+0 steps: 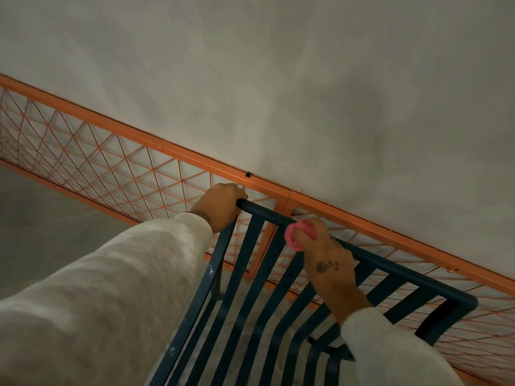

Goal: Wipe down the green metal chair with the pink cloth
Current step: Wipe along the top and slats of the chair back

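The left hand [218, 206] grips the far left corner of the chair [252, 271]; the right hand [324, 254] presses a bunched pink cloth [295, 235] against its top rail.

— Item one, centre to lower right of the frame?
— Chair [252, 277]: dark blue-green metal, parallel slats, pale flecks on the left rail.
— The cloth [295, 232]?
— Pink, plain, bunched at mid-frame.
— Background panels?
— Fence [117, 160]: orange frame, orange wire in a diamond-and-triangle lattice, running upper left to lower right.
— Wall [278, 79]?
— Mottled grey-white.
— Sleeves [111, 288]?
— Off-white, plain.
— Right hand [330, 264]?
— Dark mark on its back.
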Demonstrator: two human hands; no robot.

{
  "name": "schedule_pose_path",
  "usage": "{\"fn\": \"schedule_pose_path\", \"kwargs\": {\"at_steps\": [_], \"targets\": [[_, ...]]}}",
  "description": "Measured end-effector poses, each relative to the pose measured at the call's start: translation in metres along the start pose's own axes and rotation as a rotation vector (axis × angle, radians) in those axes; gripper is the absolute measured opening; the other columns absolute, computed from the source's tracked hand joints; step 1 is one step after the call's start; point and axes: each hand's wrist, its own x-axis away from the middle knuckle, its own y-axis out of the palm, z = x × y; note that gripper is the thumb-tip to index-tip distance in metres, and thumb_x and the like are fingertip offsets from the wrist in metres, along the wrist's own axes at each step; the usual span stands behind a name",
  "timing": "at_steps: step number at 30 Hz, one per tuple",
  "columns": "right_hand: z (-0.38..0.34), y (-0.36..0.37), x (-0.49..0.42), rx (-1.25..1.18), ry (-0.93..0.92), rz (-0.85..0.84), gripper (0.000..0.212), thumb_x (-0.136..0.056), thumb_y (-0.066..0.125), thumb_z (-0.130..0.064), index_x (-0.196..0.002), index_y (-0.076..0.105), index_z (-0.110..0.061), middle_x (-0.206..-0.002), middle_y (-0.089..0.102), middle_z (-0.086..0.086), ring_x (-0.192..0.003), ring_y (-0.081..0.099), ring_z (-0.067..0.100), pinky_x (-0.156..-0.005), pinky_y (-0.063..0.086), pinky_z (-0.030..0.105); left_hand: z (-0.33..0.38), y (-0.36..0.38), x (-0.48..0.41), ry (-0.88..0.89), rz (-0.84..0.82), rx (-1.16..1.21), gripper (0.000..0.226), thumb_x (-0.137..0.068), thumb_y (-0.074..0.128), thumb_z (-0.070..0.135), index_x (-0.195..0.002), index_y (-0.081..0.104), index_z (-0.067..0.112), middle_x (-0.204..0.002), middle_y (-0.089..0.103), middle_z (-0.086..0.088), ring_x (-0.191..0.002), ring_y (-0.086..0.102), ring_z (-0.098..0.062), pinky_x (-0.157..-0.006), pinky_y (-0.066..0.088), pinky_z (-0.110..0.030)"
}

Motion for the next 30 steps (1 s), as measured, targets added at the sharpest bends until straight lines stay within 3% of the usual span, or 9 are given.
{"fn": "schedule_pose_path", "kwargs": {"at_steps": [2,4,8,12,16,19,24,28,30], "targets": [[0.007,-0.003,0.007,-0.046,0.024,-0.001,0.064,-0.08,0.074,-0.004,-0.129,0.045,-0.031,-0.13,0.057,0.005,-0.09,0.066,0.027,-0.064,0.062,0.038,0.0,0.001,-0.001,0.0,0.002,0.009,0.028,-0.089,0.059,0.006,-0.115,0.066,0.012,-0.108,0.065,-0.007,-0.098,0.06,-0.022,-0.089,0.047,-0.029],[-0.002,-0.005,-0.003,0.078,-0.056,-0.023,0.073,-0.068,0.082,0.0,-0.127,0.052,-0.03,-0.13,0.057,0.01,-0.086,0.068,0.03,-0.06,0.062,0.038,0.0,0.001,-0.002,0.001,0.002,0.003,0.026,-0.089,0.059,0.006,-0.113,0.066,0.012,-0.107,0.064,-0.008,-0.097,0.06,-0.023,-0.087,0.047,-0.029],[-0.041,-0.001,-0.029,0.184,-0.151,-0.105,0.065,-0.087,0.064,-0.005,-0.142,0.039,-0.03,-0.152,0.024,0.009,-0.116,0.055,0.033,-0.085,0.058,0.04,0.0,0.0,-0.001,0.007,0.002,-0.015,0.025,-0.089,0.059,0.006,-0.112,0.066,0.01,-0.106,0.064,-0.008,-0.097,0.061,-0.024,-0.089,0.05,-0.033],[-0.036,0.003,-0.029,0.21,-0.18,-0.112,0.077,-0.086,0.064,-0.003,-0.147,0.028,-0.035,-0.156,0.015,0.009,-0.116,0.053,0.034,-0.087,0.057,0.043,-0.001,-0.001,-0.002,0.014,-0.013,-0.027,0.022,-0.088,0.059,0.006,-0.108,0.067,0.011,-0.104,0.064,-0.008,-0.093,0.06,-0.023,-0.087,0.051,-0.034],[0.003,0.001,-0.005,0.213,-0.127,-0.11,0.087,-0.059,0.087,-0.002,-0.132,0.055,-0.037,-0.143,0.045,0.007,-0.091,0.066,0.031,-0.067,0.062,0.042,-0.001,0.002,-0.001,0.008,0.0,0.001,0.022,-0.089,0.059,0.006,-0.108,0.067,0.012,-0.103,0.065,-0.007,-0.092,0.061,-0.023,-0.086,0.05,-0.031],[0.012,0.0,0.001,0.229,-0.114,-0.077,0.076,-0.049,0.09,0.003,-0.116,0.071,-0.028,-0.13,0.061,0.012,-0.082,0.069,0.035,-0.057,0.061,0.044,-0.003,0.002,-0.001,0.012,0.004,0.015,0.025,-0.089,0.058,0.005,-0.11,0.067,0.012,-0.105,0.065,-0.008,-0.094,0.061,-0.023,-0.087,0.051,-0.032],[-0.019,0.013,-0.02,0.133,-0.075,-0.06,0.065,-0.069,0.084,-0.007,-0.125,0.064,-0.032,-0.143,0.051,0.008,-0.101,0.066,0.035,-0.078,0.062,0.042,-0.005,0.003,-0.002,0.011,0.009,0.014,0.028,-0.089,0.06,0.006,-0.115,0.067,0.013,-0.107,0.064,-0.007,-0.096,0.06,-0.023,-0.087,0.049,-0.03],[-0.041,0.016,-0.031,0.142,-0.086,-0.001,0.069,-0.052,0.091,0.001,-0.113,0.072,-0.025,-0.132,0.061,0.011,-0.087,0.07,0.037,-0.061,0.062,0.042,-0.005,0.0,-0.002,0.02,0.004,-0.002,0.024,-0.087,0.06,0.004,-0.109,0.068,0.012,-0.103,0.064,-0.007,-0.095,0.06,-0.023,-0.085,0.049,-0.032],[-0.031,0.023,-0.025,0.202,-0.147,-0.002,0.082,-0.056,0.087,0.002,-0.13,0.062,-0.027,-0.145,0.051,0.009,-0.095,0.067,0.037,-0.066,0.061,0.043,-0.005,0.001,-0.002,0.024,-0.001,-0.008,0.021,-0.086,0.06,0.003,-0.104,0.068,0.011,-0.101,0.064,-0.007,-0.093,0.06,-0.024,-0.084,0.05,-0.033]]}}
